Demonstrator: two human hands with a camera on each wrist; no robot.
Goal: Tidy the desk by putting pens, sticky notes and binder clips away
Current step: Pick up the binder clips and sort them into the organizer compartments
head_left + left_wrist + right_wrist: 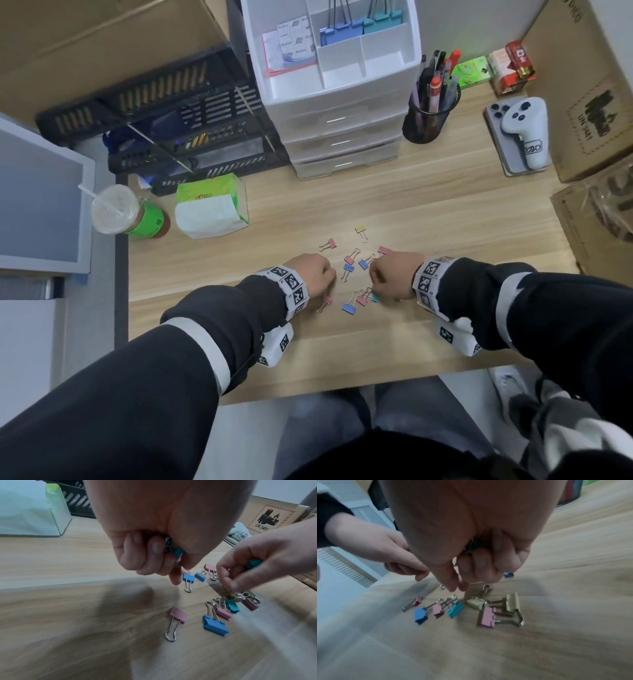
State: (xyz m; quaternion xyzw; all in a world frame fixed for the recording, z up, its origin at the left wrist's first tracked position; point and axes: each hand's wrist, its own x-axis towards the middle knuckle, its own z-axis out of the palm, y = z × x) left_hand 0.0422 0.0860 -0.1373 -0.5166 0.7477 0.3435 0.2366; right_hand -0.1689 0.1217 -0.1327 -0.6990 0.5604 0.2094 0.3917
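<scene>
Several small binder clips, pink, blue, yellow and teal, lie scattered on the wooden desk [445,212] between my hands, among them a yellow clip [361,231] and a blue clip [349,306]. My left hand [329,274] is curled over them and grips teal clips [177,551] in its palm. Its fingertips [175,581] point down beside a blue clip [188,578]. My right hand [375,277] also holds clips in its curled fingers, a teal clip [254,563] among them. Its thumb and forefinger [457,586] reach down just above a yellow clip [475,603].
A white drawer unit [342,113] at the back carries a tray with large clips [359,25] and sticky notes [294,37]. To its right stands a mesh pen cup [428,120]. A tissue pack [210,209], a drink cup [114,212], black trays [171,120], a phone with a controller [520,137] and cardboard boxes [589,85] ring the desk.
</scene>
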